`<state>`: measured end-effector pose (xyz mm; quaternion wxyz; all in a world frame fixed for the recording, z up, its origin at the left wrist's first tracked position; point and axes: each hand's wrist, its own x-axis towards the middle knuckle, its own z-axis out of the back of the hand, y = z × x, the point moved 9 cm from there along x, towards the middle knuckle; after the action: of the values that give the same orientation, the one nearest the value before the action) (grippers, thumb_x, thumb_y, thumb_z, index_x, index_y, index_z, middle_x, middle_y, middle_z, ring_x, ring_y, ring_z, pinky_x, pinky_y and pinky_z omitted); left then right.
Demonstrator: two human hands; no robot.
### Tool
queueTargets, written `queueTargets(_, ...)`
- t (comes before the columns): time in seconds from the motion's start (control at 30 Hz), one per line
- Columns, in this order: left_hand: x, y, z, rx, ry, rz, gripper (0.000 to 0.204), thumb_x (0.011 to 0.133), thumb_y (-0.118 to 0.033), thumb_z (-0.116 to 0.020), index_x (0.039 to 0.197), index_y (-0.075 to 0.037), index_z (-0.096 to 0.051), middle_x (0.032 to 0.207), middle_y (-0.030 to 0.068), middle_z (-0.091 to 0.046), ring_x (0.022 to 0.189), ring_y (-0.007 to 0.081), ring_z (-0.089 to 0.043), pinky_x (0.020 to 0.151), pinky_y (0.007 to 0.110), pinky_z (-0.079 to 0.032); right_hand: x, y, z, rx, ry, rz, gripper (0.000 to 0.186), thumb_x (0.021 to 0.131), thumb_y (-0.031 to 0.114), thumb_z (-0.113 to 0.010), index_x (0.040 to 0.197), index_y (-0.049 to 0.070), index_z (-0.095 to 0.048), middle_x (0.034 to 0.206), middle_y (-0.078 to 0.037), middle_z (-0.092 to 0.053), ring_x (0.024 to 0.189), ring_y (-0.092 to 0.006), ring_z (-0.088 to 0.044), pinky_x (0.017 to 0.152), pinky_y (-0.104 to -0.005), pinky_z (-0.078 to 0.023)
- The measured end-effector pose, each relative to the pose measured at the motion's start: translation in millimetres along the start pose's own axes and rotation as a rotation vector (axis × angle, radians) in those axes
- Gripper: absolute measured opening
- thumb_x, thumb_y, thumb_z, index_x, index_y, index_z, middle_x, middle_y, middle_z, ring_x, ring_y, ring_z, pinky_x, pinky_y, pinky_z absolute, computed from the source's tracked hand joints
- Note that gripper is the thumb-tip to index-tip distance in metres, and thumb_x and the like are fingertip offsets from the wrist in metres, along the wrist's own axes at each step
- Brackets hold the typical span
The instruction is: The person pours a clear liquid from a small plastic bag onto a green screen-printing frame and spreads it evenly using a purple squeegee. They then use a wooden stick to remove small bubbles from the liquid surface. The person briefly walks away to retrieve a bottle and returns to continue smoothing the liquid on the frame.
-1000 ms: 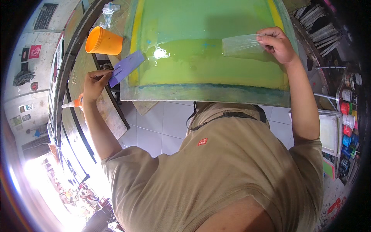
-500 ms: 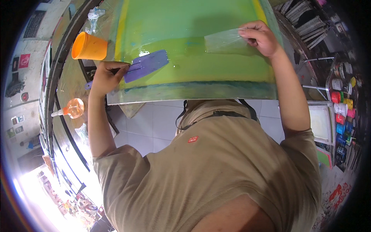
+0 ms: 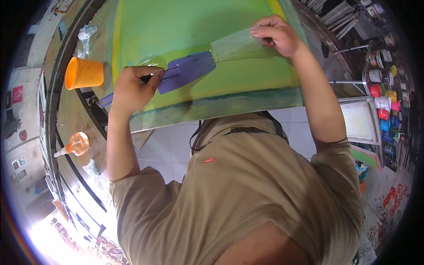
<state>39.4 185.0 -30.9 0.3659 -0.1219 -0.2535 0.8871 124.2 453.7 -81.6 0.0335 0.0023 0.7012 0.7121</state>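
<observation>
My left hand (image 3: 136, 90) is closed round a purple plastic spatula (image 3: 192, 70), its wide blade pointing right over the green screen (image 3: 176, 26). The handle sticks out behind the wrist on the left. My right hand (image 3: 280, 39) pinches the right end of a thin clear plastic sheet (image 3: 234, 46) between thumb and fingers. At its left edge the sheet meets the tip of the spatula blade; whether they press together, I cannot tell. A wet, glossy patch shows on the screen just beyond my left hand.
Left of the screen, an orange plastic cup (image 3: 86, 73) lies tilted beside a crumpled clear wrapper (image 3: 87, 37). Nearer sits a round bottle of orange liquid (image 3: 78, 144). Several colourful paint jars (image 3: 385, 104) line the right side, by a white-framed panel (image 3: 360, 121).
My left hand has moved right with the spatula, bringing its blade up to the sheet's left edge. The sheet remains in my right hand. The whole view has shifted a little.
</observation>
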Motion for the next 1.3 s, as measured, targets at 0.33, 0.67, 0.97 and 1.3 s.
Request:
queueTargets(0.33,2.3,13.9,11.3,-0.147,-0.009,-0.012,0.013,0.079,-0.006,-0.065,0.089,-0.001,-0.07,0.072,0.0121,-0.068,0.059,0.0122,-0.06,0.056,0.025,-0.045,0.7,-1.9,2.1,0.087,0.032,-0.023,0.02,0.079,0.019,-0.064,0.067,0.004,-0.063,0.053,0.002,-0.048,0.048,-0.0047,-0.037,0.044,-0.0215,-0.025)
queueTargets(0.67,20.4,13.8,-0.3,-0.149,0.087,-0.012,0.012,0.079,-0.003,-0.065,0.089,0.001,-0.07,0.074,0.0108,-0.069,0.064,0.0104,-0.062,0.059,0.024,-0.047,-2.9,-5.1,2.9,0.24,-0.042,-0.013,0.014,0.079,0.014,-0.066,0.074,0.001,-0.066,0.054,0.001,-0.047,0.048,-0.0051,-0.037,0.044,-0.0209,-0.024)
queueTargets(0.97,25.5,39.1,-15.4,-0.368,0.091,-0.032,0.012,0.08,0.001,-0.065,0.091,0.003,-0.069,0.078,0.0079,-0.069,0.071,0.0089,-0.06,0.065,0.022,-0.047,1.7,-6.1,4.8,0.283,0.067,0.007,0.011,0.078,0.007,-0.064,0.084,-0.001,-0.067,0.06,0.0,-0.05,0.047,-0.0068,-0.039,0.041,-0.0222,-0.023)
queueTargets(1.3,26.0,43.4,-17.6,-0.45,0.103,-0.041,0.012,0.08,0.003,-0.065,0.091,0.003,-0.069,0.078,0.007,-0.069,0.071,0.0076,-0.059,0.064,0.022,-0.046,-1.6,-5.3,9.9,0.368,-0.016,0.012,0.015,0.076,0.011,-0.065,0.08,-0.003,-0.067,0.055,-0.001,-0.048,0.045,-0.0053,-0.036,0.041,-0.021,-0.023)
